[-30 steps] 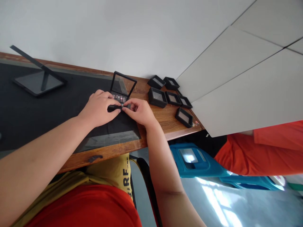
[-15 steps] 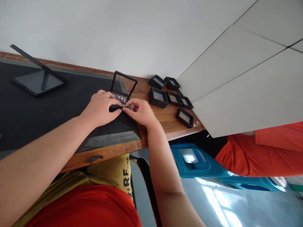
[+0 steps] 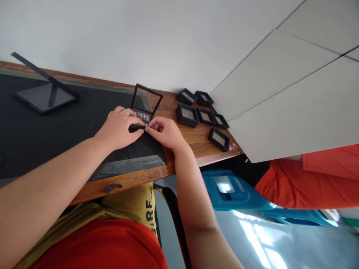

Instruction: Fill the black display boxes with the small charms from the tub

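A small black case (image 3: 135, 127) rests on the dark mat, its framed clear lid (image 3: 148, 90) standing up at the back. Small shiny pieces (image 3: 144, 116), pinkish and pale, lie in rows inside. My left hand (image 3: 119, 129) is closed on the left and front of the case, thumb at the front edge. From the right, my right hand (image 3: 167, 132) reaches in with thumb and forefinger pinched at the front right of the case. Whatever lies between those fingertips is too small and covered to make out.
Several black boxes with pale panels (image 3: 187, 114) stand on the wooden tabletop at the right. A black lamp (image 3: 33, 67) stands at the left above a dark-framed panel (image 3: 42, 99). A wall lies behind. Blue chairs (image 3: 238, 194) and a person in orange (image 3: 308, 183) are at the right.
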The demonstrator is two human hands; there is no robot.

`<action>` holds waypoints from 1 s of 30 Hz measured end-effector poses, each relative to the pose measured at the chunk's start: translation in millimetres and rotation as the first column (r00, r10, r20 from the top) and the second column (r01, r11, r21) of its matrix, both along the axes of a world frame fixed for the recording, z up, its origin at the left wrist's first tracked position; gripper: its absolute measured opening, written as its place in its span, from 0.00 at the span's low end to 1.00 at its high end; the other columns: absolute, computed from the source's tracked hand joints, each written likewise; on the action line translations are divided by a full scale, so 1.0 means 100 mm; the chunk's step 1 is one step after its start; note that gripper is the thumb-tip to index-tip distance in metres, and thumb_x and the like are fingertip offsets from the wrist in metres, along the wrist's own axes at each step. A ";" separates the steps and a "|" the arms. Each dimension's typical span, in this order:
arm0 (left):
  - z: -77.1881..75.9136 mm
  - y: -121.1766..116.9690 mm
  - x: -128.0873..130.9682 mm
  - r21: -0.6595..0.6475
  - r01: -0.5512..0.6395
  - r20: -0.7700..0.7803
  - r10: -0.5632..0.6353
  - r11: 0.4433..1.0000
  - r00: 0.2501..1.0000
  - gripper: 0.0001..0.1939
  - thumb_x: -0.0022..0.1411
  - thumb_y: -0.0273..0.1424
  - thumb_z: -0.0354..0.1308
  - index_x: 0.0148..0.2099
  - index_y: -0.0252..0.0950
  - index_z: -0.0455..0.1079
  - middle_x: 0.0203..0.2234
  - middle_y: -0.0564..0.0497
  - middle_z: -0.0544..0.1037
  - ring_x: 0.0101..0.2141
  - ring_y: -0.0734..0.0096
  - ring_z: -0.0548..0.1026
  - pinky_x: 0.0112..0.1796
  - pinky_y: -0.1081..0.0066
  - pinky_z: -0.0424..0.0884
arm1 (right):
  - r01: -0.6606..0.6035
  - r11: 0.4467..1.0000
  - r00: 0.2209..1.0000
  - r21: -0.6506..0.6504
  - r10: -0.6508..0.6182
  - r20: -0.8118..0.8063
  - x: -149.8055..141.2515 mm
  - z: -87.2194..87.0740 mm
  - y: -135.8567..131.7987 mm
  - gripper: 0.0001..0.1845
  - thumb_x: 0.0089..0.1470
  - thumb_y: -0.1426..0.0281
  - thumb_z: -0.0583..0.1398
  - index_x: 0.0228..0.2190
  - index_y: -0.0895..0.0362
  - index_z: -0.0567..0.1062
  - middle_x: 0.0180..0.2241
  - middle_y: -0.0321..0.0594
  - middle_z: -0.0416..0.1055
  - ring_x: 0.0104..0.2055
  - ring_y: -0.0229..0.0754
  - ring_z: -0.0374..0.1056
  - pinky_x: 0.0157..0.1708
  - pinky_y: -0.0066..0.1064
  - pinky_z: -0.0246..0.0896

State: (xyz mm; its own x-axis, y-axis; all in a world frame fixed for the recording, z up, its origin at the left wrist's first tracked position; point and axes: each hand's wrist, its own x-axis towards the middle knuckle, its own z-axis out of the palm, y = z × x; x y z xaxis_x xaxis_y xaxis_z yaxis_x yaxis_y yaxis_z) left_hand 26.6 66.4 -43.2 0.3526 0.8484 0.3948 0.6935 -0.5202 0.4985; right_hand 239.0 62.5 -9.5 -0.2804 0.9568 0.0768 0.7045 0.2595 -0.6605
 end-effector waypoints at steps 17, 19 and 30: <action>0.01 -0.01 -0.01 -0.026 0.004 -0.002 -0.004 1.000 1.000 0.15 0.66 0.42 0.62 0.48 0.45 0.86 0.49 0.42 0.81 0.57 0.41 0.71 0.60 0.42 0.66 | 0.002 1.000 1.000 -0.015 -0.002 -0.010 0.01 -0.04 0.02 0.12 0.57 0.61 0.67 0.38 0.55 0.75 0.24 0.29 0.70 0.27 0.35 0.65 0.30 0.29 0.53; 0.02 -0.01 0.00 -0.032 0.003 -0.007 -0.004 0.999 1.000 0.15 0.66 0.42 0.61 0.48 0.44 0.85 0.49 0.42 0.81 0.58 0.41 0.71 0.60 0.42 0.66 | 0.001 1.000 1.000 -0.020 -0.001 -0.010 0.01 -0.04 0.02 0.13 0.57 0.61 0.67 0.38 0.55 0.75 0.24 0.29 0.69 0.27 0.36 0.65 0.30 0.28 0.52; 0.07 -0.03 0.03 -0.074 -0.008 -0.092 0.001 0.997 0.996 0.18 0.65 0.43 0.63 0.54 0.43 0.82 0.53 0.41 0.79 0.59 0.40 0.69 0.58 0.43 0.66 | -0.003 1.000 1.000 -0.030 0.003 -0.018 0.01 -0.04 0.03 0.13 0.56 0.61 0.67 0.39 0.56 0.75 0.23 0.29 0.68 0.27 0.35 0.64 0.29 0.28 0.51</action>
